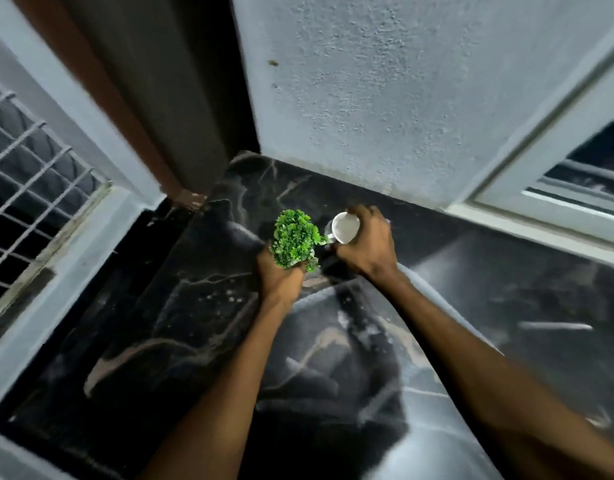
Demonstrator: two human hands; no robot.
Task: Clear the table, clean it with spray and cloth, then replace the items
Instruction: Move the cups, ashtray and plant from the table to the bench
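Left hand [281,277] gripping small green plant [295,239], right hand [366,242] fingers wrapping white mug [345,227] at 1 o'clock, probably carrying both for the worktop [506,289] clearing.

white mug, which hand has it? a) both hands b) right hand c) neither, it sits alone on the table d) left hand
b: the right hand curls its fingers round the white mug, while the left hand holds the small green plant beside it.
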